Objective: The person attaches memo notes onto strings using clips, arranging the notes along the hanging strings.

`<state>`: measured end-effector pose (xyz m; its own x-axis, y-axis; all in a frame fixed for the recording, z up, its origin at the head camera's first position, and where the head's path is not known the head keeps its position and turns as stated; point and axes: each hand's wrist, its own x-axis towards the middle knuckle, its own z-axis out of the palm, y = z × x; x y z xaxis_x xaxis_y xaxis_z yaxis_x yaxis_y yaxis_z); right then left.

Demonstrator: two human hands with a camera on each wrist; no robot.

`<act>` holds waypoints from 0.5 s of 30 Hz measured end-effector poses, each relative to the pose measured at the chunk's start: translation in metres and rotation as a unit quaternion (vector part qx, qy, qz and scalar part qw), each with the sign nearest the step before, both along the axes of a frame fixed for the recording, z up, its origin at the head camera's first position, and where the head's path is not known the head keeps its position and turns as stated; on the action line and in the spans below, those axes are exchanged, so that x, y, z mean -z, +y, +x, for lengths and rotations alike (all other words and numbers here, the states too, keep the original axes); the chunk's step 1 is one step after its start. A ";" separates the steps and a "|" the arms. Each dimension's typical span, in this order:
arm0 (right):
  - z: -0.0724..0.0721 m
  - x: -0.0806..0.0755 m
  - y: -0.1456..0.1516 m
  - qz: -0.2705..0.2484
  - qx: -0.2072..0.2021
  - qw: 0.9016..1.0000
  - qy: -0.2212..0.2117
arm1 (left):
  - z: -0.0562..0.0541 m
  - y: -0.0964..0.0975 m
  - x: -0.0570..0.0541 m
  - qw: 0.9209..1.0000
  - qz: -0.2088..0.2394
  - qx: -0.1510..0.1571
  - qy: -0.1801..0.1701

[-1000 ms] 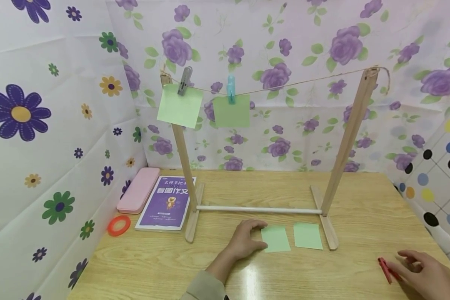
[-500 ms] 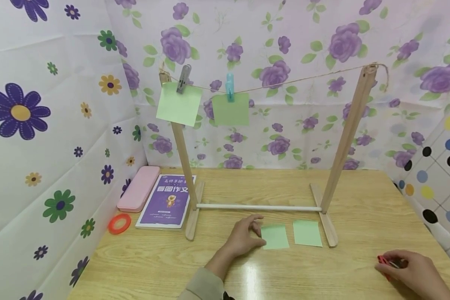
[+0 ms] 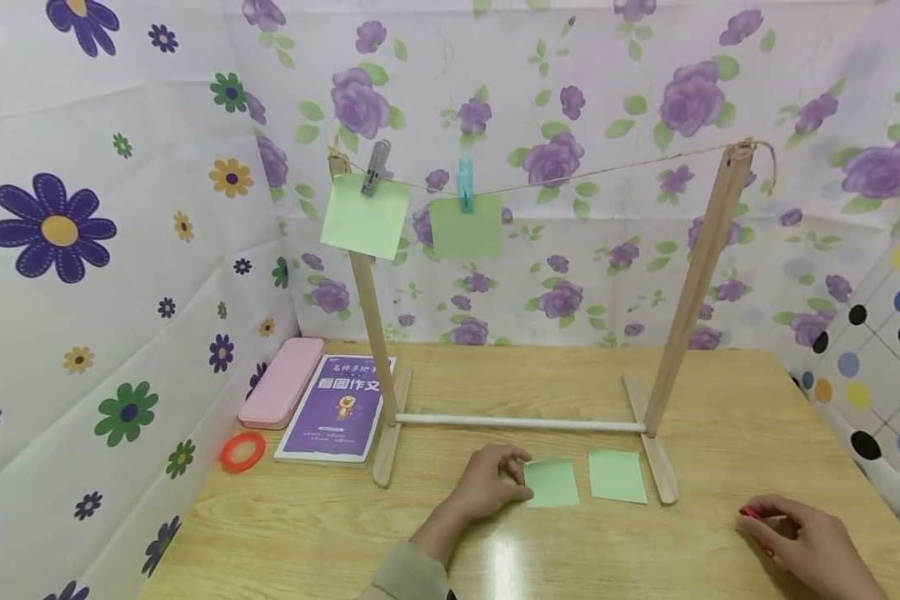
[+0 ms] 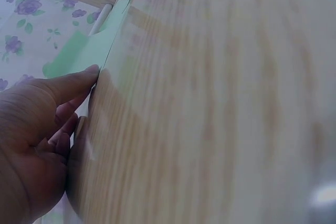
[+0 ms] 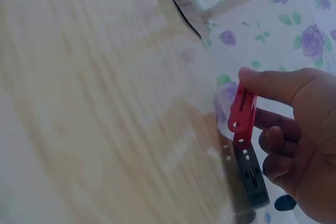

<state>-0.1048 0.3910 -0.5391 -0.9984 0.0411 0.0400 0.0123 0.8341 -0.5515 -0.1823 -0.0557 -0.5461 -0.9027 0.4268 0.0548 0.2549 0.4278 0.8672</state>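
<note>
My left hand rests on the table, its thumb tip touching the edge of a green sticky note. Its fingers are loosely bent in the left wrist view, where the note lies beyond the thumb. A second green note lies to the right. At the table's right side my right hand pinches a red clothespin between thumb and fingers. Just below it, in the right wrist view, a dark clothespin sits close to the curled lower fingers.
A wooden frame carries a twine line. From it hang two green notes, under a grey clothespin and a blue clothespin. A purple book, pink case and orange ring lie at left.
My right hand has closed its fingers and thumb on the red clothespin and shifted slightly left with it. The left hand stays beside the note. The head view has tilted slightly.
</note>
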 end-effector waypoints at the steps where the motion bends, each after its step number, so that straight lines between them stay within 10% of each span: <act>1: 0.001 0.001 -0.004 -0.006 -0.005 1.000 0.014 | 0.000 0.000 0.000 1.000 -0.001 -0.001 0.000; 15: -0.002 -0.003 -0.035 -0.035 -0.059 0.997 0.021 | 0.001 0.000 0.002 1.000 0.000 -0.002 0.022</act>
